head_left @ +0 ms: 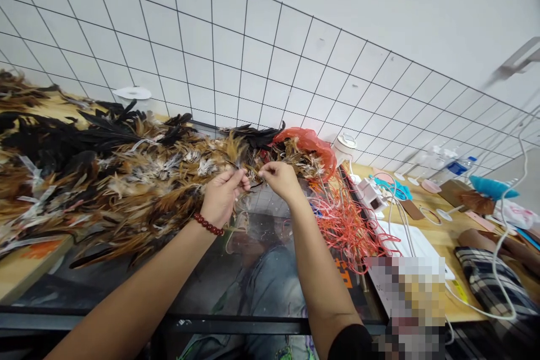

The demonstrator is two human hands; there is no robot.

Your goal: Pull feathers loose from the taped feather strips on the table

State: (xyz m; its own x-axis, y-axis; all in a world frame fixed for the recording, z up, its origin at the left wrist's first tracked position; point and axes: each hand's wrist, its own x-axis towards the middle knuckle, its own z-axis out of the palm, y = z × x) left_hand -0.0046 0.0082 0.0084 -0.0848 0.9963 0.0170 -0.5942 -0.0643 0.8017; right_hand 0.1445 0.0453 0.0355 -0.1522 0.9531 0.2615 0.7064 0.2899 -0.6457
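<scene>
A big heap of brown, black and white feathers (105, 180) covers the left and middle of the bench. My left hand (223, 194), with a red bead bracelet at the wrist, is closed in a pinch on a few feathers at the heap's right edge. Right beside it, my right hand (280, 179) pinches the same small bunch of feathers (253, 176); the fingertips of both hands nearly touch. A glass table top (236, 281) lies under my forearms, and jeans show through it.
A wire grid panel (253, 67) stands behind the bench. A red plastic bag (310, 143) and a tangle of red strings (350, 225) lie to the right. Farther right are white cables (400, 219), a water bottle (458, 167), a blue feather item (491, 187) and another person's plaid sleeve (489, 284).
</scene>
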